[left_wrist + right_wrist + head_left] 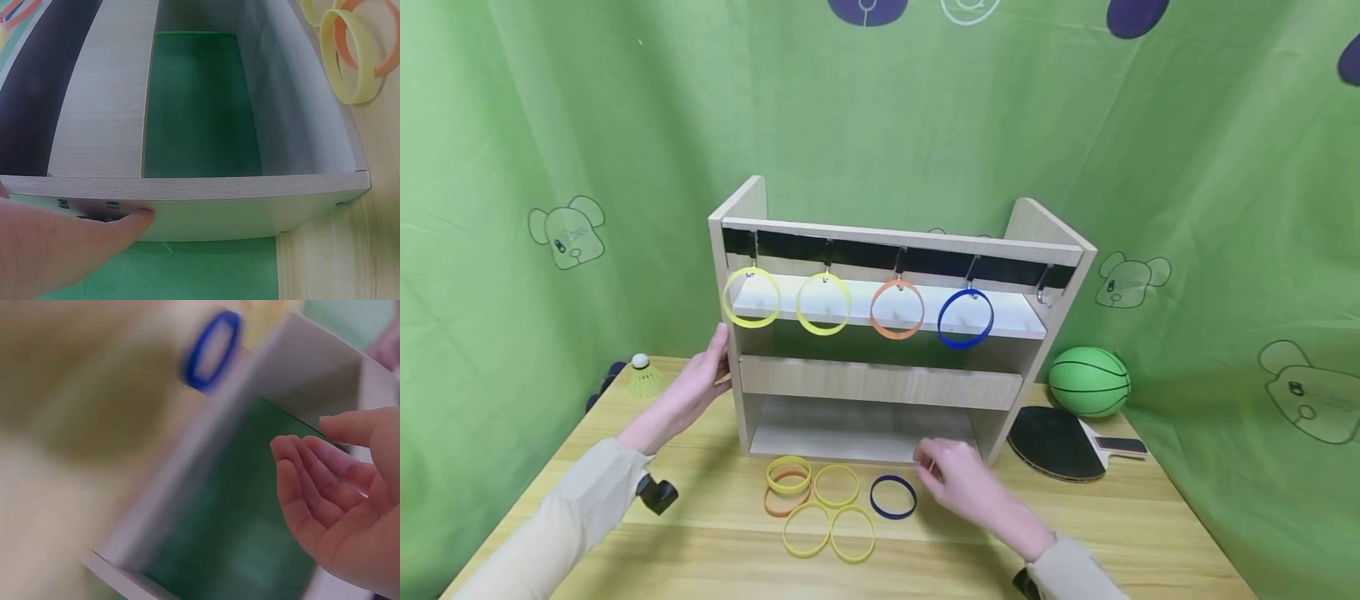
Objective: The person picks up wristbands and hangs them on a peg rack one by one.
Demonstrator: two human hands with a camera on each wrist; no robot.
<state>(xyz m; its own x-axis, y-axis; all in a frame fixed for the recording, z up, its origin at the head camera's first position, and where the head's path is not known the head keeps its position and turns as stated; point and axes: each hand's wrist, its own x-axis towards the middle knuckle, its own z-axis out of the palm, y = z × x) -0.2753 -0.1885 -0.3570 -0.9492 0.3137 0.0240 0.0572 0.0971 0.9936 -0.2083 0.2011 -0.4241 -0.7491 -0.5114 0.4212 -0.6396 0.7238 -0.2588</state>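
My left hand (707,375) touches the outer side panel of a small wooden shelf (880,385); its thumb lies against the panel in the left wrist view. My right hand (953,477), fingers loosely bent and holding nothing, hovers by the shelf's lower front edge. Nearest to it on the table is a dark blue ring (892,497). Further left lie several yellow rings (837,487) and an orange ring (787,493), one yellow overlapping it. From hooks on the shelf's black strip hang two yellow rings, an orange ring (897,310) and a blue ring (966,319). The rightmost hook (1042,284) is bare.
On the wooden table (715,550), a green ball (1089,382) and a black table tennis bat (1056,443) lie right of the shelf. A shuttlecock (643,377) stands at the left edge. Green curtain (880,108) surrounds the table's back and sides.
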